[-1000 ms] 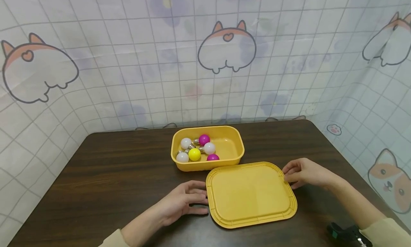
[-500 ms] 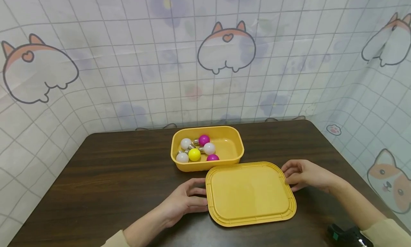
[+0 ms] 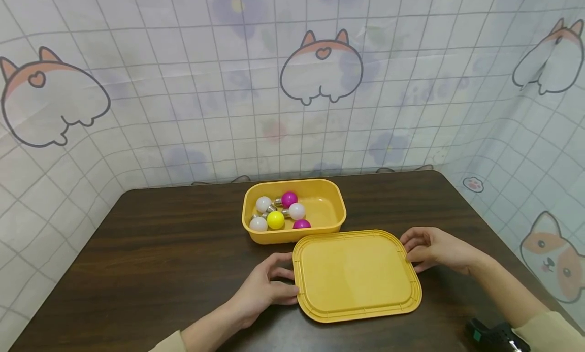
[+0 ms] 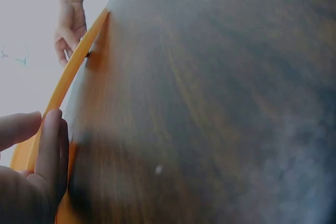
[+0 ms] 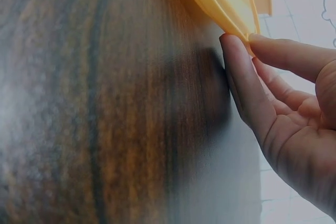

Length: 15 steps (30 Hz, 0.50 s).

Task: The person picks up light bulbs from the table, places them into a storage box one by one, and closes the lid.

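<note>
A yellow rectangular plastic lid (image 3: 358, 276) with rounded corners and a ridged rim lies close over the table, in front of a yellow box. My left hand (image 3: 262, 291) pinches its left edge, the thumb on top and the fingers at the underside, as the left wrist view shows with the hand (image 4: 42, 156). At the opposite edge, my right hand (image 3: 441, 250) pinches the rim between thumb and fingers; in the right wrist view the thumb (image 5: 289, 56) presses on the yellow edge. Inside the box (image 3: 326, 230) several round light bulbs in white, magenta and yellow (image 3: 275, 220) lie towards the left.
The dark wood-grain table (image 3: 151, 260) runs back to a wall covered with a white grid-patterned cloth (image 3: 192, 103). A black device with a green spot (image 3: 491, 337) sits by the right sleeve at the front. The box stands just behind the lid, its front wall partly overlapped.
My left thumb has come onto the lid's left edge from beside it. The lid has shifted very slightly towards the left; the box and bulbs stay put.
</note>
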### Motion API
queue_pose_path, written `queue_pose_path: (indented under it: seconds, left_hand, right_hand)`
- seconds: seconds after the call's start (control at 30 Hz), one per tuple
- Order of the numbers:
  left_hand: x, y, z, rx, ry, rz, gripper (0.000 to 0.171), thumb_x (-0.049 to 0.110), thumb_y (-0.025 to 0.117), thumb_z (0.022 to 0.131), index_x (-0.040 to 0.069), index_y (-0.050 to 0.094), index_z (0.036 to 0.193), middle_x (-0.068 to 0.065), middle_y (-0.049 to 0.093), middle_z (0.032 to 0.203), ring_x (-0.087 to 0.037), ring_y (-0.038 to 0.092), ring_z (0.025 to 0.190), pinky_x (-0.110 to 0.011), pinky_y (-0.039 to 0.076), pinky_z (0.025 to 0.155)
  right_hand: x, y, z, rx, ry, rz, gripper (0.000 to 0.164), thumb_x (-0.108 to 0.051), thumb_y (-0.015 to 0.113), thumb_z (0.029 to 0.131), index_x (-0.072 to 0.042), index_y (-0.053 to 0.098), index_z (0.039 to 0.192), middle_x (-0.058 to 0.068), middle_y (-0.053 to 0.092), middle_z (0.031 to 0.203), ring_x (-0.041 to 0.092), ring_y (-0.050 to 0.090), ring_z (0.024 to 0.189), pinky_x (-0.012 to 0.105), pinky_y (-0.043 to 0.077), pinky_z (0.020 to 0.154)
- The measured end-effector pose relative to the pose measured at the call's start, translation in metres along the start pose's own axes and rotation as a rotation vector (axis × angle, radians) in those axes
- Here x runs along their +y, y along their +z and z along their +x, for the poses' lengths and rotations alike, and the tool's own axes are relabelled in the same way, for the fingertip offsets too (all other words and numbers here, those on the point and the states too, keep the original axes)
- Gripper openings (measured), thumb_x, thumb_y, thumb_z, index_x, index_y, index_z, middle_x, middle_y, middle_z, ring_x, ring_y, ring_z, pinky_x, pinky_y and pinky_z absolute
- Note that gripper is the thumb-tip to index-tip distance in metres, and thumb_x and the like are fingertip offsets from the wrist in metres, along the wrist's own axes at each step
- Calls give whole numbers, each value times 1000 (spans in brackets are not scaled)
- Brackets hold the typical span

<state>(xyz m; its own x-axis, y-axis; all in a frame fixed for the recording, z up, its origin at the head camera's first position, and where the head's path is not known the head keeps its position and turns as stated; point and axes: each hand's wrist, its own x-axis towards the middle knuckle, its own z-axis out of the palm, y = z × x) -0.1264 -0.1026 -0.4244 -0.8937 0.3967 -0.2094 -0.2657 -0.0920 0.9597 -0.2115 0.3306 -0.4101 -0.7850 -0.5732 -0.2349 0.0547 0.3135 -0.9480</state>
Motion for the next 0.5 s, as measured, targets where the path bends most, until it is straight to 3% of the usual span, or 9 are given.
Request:
queue_pose_path:
  seconds: [0.2,0.5]
  left_hand:
    - [-3,2,-1,24,5,-6,71,-8,75,88,-2,40,150,-21,63,115,-28,73,89,-42,62,80]
    - [-4,6,-4,10,39,-6,71,-8,74,89,-2,39,150,-20,63,116,-27,73,90,-43,62,80]
  right_hand:
    - [3,-1,-1,-14,-14,3,40,-3,66,99,14,46,128,24,61,110,32,68,94,48,62,78]
    - [2,-3,-3,-34,-32,-15,37,-3,67,98,12,47,125,24,61,109,32,67,95,52,61,78]
